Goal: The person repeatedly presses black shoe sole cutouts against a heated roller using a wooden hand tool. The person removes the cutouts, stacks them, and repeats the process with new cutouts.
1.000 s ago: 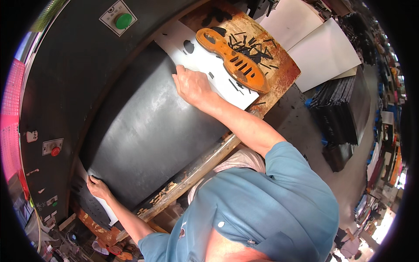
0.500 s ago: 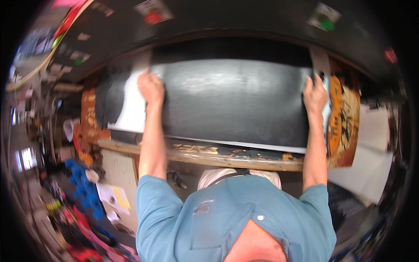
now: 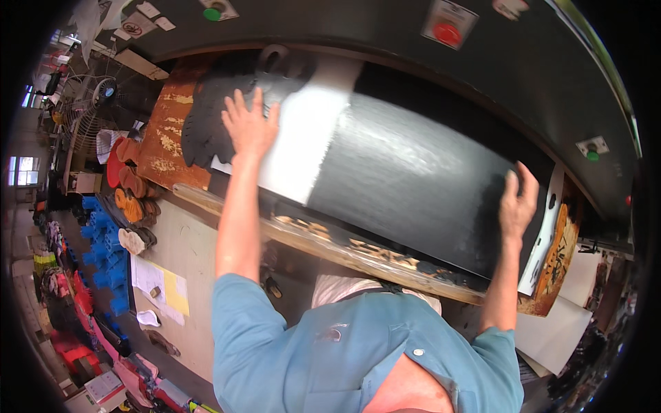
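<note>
Toward two o'clock, the black sheet [image 3: 413, 182] looks limp and slick, best held by opposite edges; the left hand [image 3: 251, 131] splays at half past ten, well apart from the right hand [image 3: 518, 203] at three, grip unclear.

The black sheet [image 3: 406, 179] looks like smooth rubber or leather, with a broad glossy sheen across its middle, while the white sheet [image 3: 303, 138] is smooth and bright, perhaps plastic or card. The dark offcut [image 3: 203, 131] at left looks flexible and matt. The brown board [image 3: 165, 138] is rough, its surface flaking to pale patches; the front rail [image 3: 358, 252] is worn wood with a slight shine. The machine panel [image 3: 344, 27] has a dark, low-sheen finish, its red button [image 3: 447, 34] smooth plastic, and the blue shirt [image 3: 296, 351] is soft, matt cloth
</note>
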Demonstrator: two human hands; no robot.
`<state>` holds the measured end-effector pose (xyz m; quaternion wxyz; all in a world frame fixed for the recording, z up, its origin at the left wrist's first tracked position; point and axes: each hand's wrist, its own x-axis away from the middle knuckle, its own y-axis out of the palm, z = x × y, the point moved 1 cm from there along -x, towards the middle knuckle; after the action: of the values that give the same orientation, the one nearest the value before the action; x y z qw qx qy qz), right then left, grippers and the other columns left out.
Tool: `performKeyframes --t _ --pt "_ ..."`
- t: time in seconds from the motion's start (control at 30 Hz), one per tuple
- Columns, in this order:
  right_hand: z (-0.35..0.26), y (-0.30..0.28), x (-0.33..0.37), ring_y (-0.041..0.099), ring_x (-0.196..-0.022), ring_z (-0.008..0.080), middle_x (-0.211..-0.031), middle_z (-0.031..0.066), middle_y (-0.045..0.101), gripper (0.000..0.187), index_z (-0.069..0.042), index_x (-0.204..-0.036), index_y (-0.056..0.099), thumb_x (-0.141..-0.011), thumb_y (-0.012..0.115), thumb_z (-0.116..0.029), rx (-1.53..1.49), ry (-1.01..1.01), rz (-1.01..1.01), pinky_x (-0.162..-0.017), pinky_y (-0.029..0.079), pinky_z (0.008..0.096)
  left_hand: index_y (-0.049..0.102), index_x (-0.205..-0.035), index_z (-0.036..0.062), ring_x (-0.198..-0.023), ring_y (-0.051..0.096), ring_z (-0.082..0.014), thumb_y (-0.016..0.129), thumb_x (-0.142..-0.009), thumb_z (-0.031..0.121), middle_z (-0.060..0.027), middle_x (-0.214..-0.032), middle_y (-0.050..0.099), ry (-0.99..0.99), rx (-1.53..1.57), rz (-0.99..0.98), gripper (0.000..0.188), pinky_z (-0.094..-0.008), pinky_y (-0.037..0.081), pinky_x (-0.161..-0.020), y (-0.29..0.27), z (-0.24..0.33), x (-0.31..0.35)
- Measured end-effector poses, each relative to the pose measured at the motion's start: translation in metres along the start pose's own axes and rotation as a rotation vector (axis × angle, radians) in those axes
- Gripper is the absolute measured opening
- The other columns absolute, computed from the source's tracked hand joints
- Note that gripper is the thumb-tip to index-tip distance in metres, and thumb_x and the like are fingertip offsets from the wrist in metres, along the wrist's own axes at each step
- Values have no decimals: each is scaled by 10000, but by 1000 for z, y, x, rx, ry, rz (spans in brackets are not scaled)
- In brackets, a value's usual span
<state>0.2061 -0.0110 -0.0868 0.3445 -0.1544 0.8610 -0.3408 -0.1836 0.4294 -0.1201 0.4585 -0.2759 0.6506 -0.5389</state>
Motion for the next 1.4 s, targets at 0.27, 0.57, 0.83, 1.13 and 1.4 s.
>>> performKeyframes --t 0.27,0.57,0.83,1.13,1.4 --pt "-332 274 -6 446 -1483 450 -1606 322 442 653 22 -1540 527 -1055 639 -400 -269 -231 -542 -1235 377 508 591 -1536 57 -1572 319 -507 648 -1028 493 -317 -1642 435 -79 555 20 672 -614 234 -1292 -18 -85 -6" --pt "-429 351 10 377 -1458 600 -1542 463 401 745 114 -1507 512 -1038 639 -451 -94 -495 -453 -1262 270 623 538 -1585 65 -1572 349 -426 534 -1006 741 -246 -1670 430 -361 347 -250 890 -588 271 -1275 23 -202 -39" --pt "-473 391 20 404 -1415 636 -1463 502 437 672 159 -1464 530 -1066 609 -376 -211 -457 -419 -1241 306 635 615 -1450 -93 -1282 648 -269 807 -942 571 -219 -1398 684 -602 1043 -306 857 -364 482 -1111 3 -239 -67" --pt "-484 414 27 465 -1340 640 -1422 491 454 526 167 -1421 534 -1033 631 -174 -394 -454 -316 -1190 366 658 595 -1474 -68 -1180 684 -235 853 -909 472 -185 -1367 702 -539 1210 -331 823 -340 529 -1023 -10 -211 -83" --pt "-478 412 20 483 -1365 570 -1464 411 453 473 164 -1414 523 -977 591 -5 -593 -281 -309 -1185 428 538 604 -1423 -27 -1140 705 -229 916 -829 382 -174 -1302 721 -372 1348 -484 786 -358 554 -998 -36 -189 -94"
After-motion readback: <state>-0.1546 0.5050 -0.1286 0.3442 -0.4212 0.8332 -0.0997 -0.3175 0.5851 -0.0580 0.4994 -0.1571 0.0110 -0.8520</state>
